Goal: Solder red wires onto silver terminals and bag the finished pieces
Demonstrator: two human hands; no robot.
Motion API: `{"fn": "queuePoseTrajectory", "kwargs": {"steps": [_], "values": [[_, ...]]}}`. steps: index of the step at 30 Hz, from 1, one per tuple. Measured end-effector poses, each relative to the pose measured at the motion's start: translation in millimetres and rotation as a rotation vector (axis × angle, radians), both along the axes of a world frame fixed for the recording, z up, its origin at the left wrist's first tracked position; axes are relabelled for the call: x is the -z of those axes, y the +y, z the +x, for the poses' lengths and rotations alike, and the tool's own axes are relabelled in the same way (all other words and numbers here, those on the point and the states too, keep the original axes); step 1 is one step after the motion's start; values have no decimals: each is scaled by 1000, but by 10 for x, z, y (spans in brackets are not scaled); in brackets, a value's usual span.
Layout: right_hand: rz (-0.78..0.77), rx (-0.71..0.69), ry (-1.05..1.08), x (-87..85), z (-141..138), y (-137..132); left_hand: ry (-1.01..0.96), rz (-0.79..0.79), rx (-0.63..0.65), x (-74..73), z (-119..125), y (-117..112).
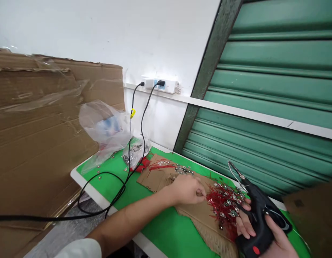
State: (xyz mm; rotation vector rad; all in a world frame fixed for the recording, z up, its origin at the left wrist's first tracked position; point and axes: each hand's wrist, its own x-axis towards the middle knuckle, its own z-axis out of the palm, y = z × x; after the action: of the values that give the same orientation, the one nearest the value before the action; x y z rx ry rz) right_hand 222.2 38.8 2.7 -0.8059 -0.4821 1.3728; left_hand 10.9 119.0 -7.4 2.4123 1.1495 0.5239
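The left hand (187,189) pinches — apparently — a red wire (208,195) from the pile (225,205); the right hand (265,229) grips a black soldering gun (258,215) — fingers wrapped tight.

This is a small, makeshift assembly workshop. A green ribbed metal roller shutter (275,89) closes one side next to a bare white wall. On that wall a white power strip (162,85) feeds two black cables (143,118) that trail across the green-covered tabletop (171,229). Heaps of small metal parts with red wire leads (225,202) lie on a flat brown cardboard sheet (155,177). Clear plastic bags (104,125) hold more parts, and a black pistol-shaped soldering tool (258,218) is at the heap's edge. A large taped brown cardboard panel (42,136) stands alongside.
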Motion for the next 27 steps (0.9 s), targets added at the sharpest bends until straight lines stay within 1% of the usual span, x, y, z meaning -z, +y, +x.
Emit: {"fn": "queuePoseTrajectory", "kwargs": {"steps": [2,3,4,7,9,10,12,19,24,27], "values": [[-24,-45,-29,9,-20,-1,-49,31,-12,-32,-74,75],[-39,-70,-42,19,-45,6,-71,47,-36,-36,-168,115],[-54,-88,-51,30,-79,17,-81,53,-87,-32,-287,154],[-96,-109,-62,61,-192,63,-89,44,-223,29,-667,229],[-121,-109,-68,72,-253,94,-60,12,-304,87,-843,231],[-132,-104,-72,74,-275,106,-39,-7,-323,113,-897,220],[-156,-86,-82,78,-300,124,3,-35,-325,152,-948,190],[-253,-25,-92,99,-314,156,100,-100,-295,218,-976,160],[-288,-3,-110,107,-329,173,88,-141,-243,237,-984,157],[-287,-29,-119,119,-337,176,66,-141,-237,266,-964,164]]}}
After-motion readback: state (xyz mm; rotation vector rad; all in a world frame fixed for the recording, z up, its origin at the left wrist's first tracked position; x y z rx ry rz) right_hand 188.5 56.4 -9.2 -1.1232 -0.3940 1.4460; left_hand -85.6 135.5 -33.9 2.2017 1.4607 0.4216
